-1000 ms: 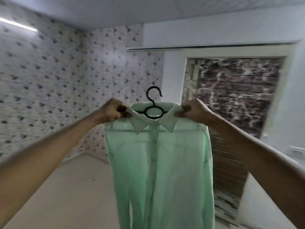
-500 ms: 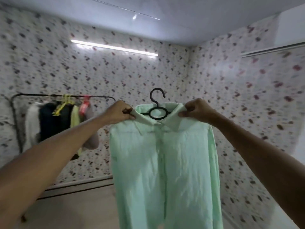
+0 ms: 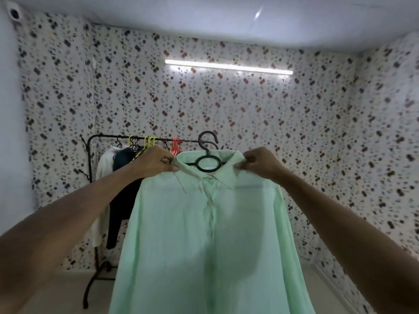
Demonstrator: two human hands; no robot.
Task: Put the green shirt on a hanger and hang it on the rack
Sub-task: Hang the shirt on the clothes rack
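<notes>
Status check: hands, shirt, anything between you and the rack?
Left hand and right hand both pinch the green shirt at its collar. Shirt on black hanger, not yet on rack. Nothing in between.

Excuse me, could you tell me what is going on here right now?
A person holds up a pale green button-up shirt, already on a black plastic hanger. The left hand and right hand each pinch it beside the collar. The black metal clothes rack stands behind; the shirt is not yet hung there.

A bright tube light (image 3: 229,67) glares from the wall; wallpaper (image 3: 294,123) smears, edges bend.
</notes>
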